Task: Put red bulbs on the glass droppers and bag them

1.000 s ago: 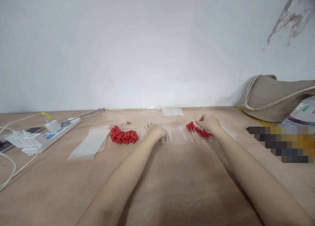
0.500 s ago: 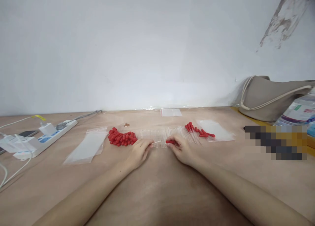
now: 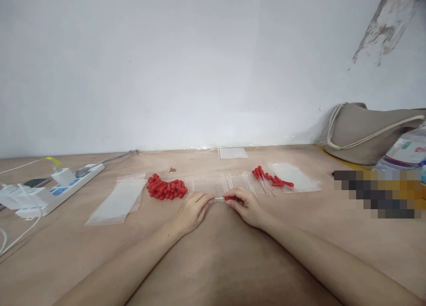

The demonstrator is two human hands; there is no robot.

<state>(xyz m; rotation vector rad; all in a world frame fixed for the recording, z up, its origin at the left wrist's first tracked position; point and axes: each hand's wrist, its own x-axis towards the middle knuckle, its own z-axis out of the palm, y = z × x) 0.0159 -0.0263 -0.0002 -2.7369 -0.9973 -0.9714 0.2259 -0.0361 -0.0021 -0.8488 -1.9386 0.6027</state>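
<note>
On the worktop (image 3: 216,261), two hands meet mid-width: left hand (image 3: 193,210) pinches a clear tube (image 3: 218,199), right hand (image 3: 248,207) a red cap (image 3: 229,198), lying crosswise, left to right. Two red cap piles lie behind.

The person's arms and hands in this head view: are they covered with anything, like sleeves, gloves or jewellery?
Nothing is worn that shows. Both forearms are bare from the bottom edge of the picture up to the wrists, with no sleeve, watch or bracelet in sight. The left hand and the right hand are gloveless, and no ring can be made out at this size.
</note>
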